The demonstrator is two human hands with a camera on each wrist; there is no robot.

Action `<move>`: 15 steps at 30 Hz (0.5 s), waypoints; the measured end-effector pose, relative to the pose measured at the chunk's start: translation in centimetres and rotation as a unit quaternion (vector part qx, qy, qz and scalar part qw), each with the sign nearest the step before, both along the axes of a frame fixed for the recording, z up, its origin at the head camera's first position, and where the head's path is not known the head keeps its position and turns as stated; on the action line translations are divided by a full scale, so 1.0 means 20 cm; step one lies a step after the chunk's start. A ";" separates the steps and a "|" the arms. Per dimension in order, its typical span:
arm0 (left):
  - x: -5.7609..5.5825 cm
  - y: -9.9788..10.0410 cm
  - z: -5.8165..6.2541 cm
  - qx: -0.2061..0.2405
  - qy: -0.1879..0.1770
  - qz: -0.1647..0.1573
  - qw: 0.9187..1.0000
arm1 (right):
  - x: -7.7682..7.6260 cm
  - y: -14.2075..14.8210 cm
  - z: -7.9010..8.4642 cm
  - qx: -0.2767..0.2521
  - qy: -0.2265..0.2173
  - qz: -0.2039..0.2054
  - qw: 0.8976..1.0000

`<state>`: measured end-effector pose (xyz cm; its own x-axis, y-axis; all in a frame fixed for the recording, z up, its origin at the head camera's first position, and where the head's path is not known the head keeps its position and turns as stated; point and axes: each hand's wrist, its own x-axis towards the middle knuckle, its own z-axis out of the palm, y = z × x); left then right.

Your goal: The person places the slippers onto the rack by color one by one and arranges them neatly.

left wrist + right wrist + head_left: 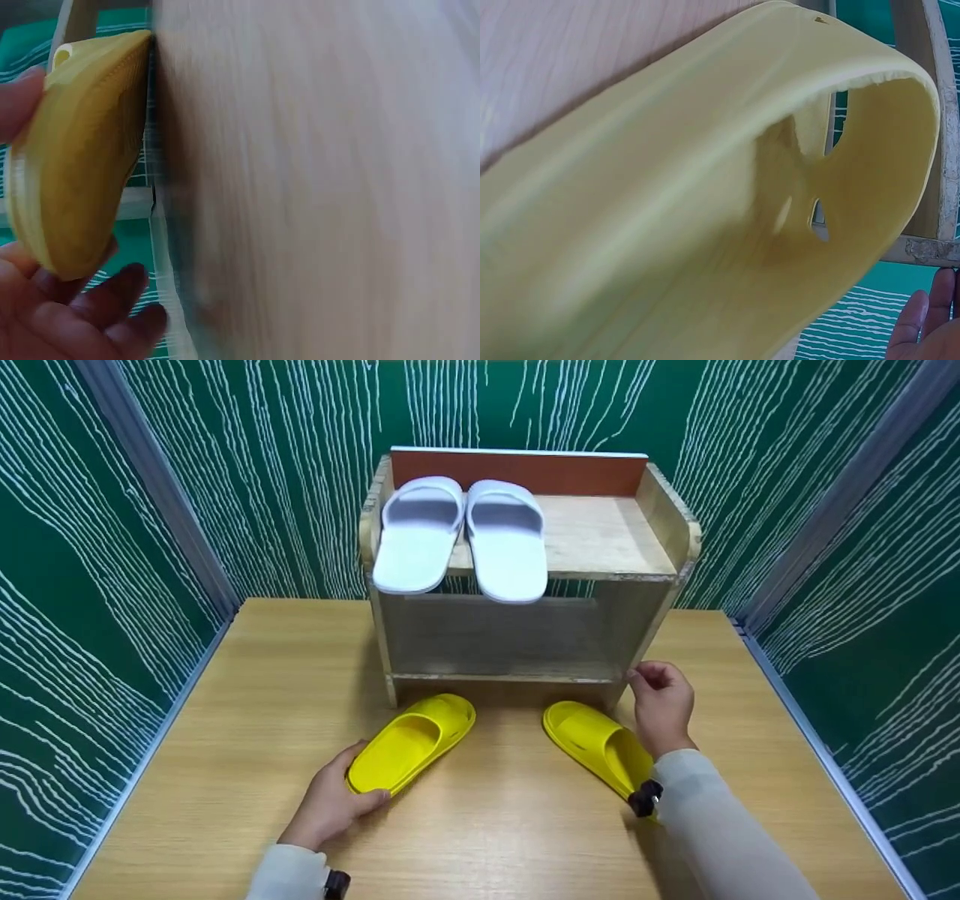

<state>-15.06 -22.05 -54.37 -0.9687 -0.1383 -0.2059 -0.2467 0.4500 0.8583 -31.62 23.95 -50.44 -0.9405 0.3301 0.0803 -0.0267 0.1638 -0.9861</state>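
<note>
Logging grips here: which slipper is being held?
The left yellow slipper, gripped by the left hand; neither the right yellow slipper nor the white pair is held.

– What is carried by the wooden table (495, 847)?
– A shelf unit (652, 622), far; the right-hand yellow slipper (581, 725), nearer.
– And by its top board (600, 532)?
– White slippers (512, 566) are supported, at left.

Small booth-like enclosure, likely staged recording or lab station; wider building cannot be told. Green walls (570, 405) with white wavy lines rise on three sides, grey posts (159, 484) at both back corners, grey strips (825, 757) along side-wall bases. Wood-grain surface (480, 825) fills space between. Small black wrist-worn devices (645, 799) suit recording. Household touch: wooden rack (665, 521), white slippers (512, 562) on top shelf (600, 529), yellow slippers (394, 750) before it.
</note>
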 end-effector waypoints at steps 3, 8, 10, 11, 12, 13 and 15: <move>0.00 0.01 0.00 0.016 0.032 0.007 0.999 | 0.00 0.00 0.00 -0.001 0.004 0.000 1.000; 0.02 0.02 0.02 0.033 0.075 0.015 0.997 | 0.00 0.00 -0.01 -0.001 0.008 0.000 1.000; 0.02 0.03 0.03 0.049 0.091 0.014 0.995 | 0.00 0.00 -0.01 0.000 0.018 -0.002 1.000; 0.02 0.03 0.04 0.056 0.097 0.013 0.994 | -0.01 -0.01 -0.01 -0.003 0.027 -0.003 1.000; 0.03 0.04 0.05 0.064 0.102 0.012 0.993 | -0.01 -0.01 -0.01 -0.006 0.035 -0.004 0.999; 0.03 0.04 0.06 0.072 0.107 0.010 0.992 | -0.01 -0.01 -0.01 -0.008 0.043 -0.005 0.999; 0.04 0.05 0.09 0.086 0.113 0.009 0.990 | -0.01 -0.01 -0.01 -0.012 0.049 -0.005 0.999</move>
<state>-14.33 -21.00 -52.65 -0.9905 -0.1371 -0.0053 -0.0454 0.2907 0.9557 -31.80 23.72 -50.73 -0.9251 0.3431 0.1626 -0.1208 0.1400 -0.9828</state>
